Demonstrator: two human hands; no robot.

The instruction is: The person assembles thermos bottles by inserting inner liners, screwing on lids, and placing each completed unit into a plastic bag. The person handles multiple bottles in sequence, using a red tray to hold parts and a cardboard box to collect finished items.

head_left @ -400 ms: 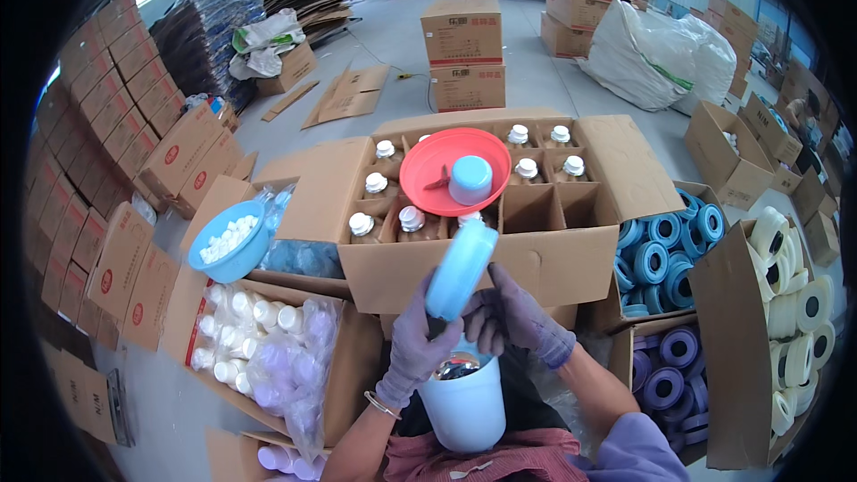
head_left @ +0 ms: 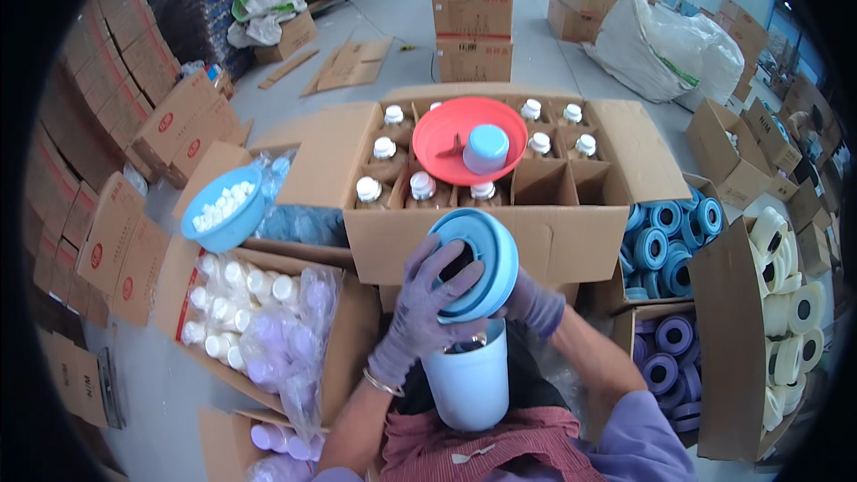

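Before my chest, a round blue lid (head_left: 493, 266) with a dark centre opening is tilted so its ringed side faces me. My gloved left hand (head_left: 420, 303) grips it from the left, its fingers spread over the rim and opening. My gloved right hand (head_left: 534, 302) is at the lid's lower right edge, its fingers hidden behind it. Below them a pale blue cup-shaped container (head_left: 467, 390) stands in my lap, something shiny inside. Ahead, a red dish (head_left: 435, 161) holding a small blue cup (head_left: 486, 148) rests on a divided carton (head_left: 402, 245) of white-capped bottles (head_left: 421, 186).
At left are a blue basin (head_left: 192, 221) of white caps and a carton (head_left: 337, 353) with white and purple parts. Cartons at right hold blue rings (head_left: 651, 249), purple rings (head_left: 661, 372) and cream rings (head_left: 801, 303). Stacked boxes (head_left: 471, 7) stand on the floor beyond.
The lid has turned from edge-on to showing its ringed side. My left hand's fingers have come across it, and my right hand has gone partly behind it.
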